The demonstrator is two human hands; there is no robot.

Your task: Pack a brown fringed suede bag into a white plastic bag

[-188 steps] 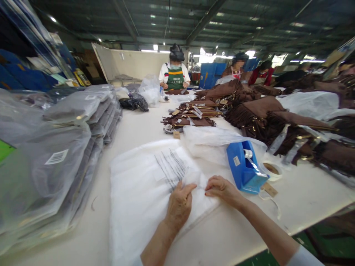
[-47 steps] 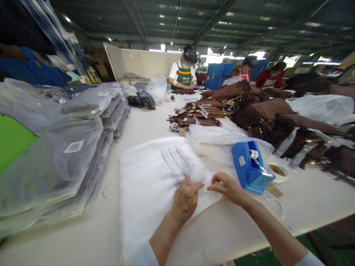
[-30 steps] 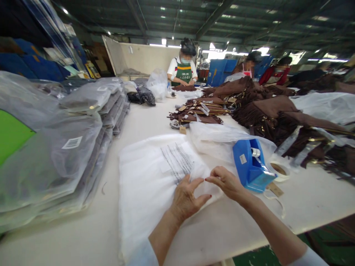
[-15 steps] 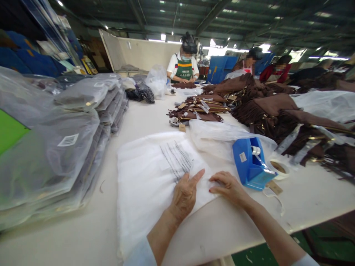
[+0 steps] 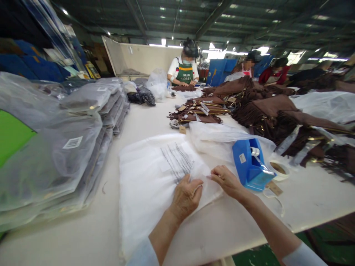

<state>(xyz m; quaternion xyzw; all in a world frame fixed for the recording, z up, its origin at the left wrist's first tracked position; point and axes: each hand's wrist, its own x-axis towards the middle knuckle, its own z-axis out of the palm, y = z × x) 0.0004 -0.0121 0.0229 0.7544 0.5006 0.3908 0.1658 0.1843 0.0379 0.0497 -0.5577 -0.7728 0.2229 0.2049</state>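
Observation:
A white plastic bag point(image 5: 146, 184) printed with dark lines of text lies flat on the table in front of me; whether more bags lie under it I cannot tell. My left hand point(image 5: 186, 195) rests on it just below the print, thumb and fingers closed on a raised fold of the plastic. To its right, my right hand point(image 5: 226, 180) pinches the bag's edge between thumb and forefinger. A blue tape dispenser point(image 5: 240, 149) stands just beyond my right hand. Another sheer plastic bag point(image 5: 213, 135) lies crumpled behind the printed one.
Packed grey bags point(image 5: 80, 159) are stacked at the left. Brown fringed handbags point(image 5: 271, 111) pile up at the right, with more point(image 5: 199, 111) mid-table. A tape roll point(image 5: 284, 173) and a cardboard tag point(image 5: 274, 188) lie beside the dispenser. Co-workers point(image 5: 185, 72) stand behind the table.
My left fingers, stretched out before, have curled in on the plastic. My right hand has closed from a loose curve into a pinch, and the bag's edge has lifted between both hands.

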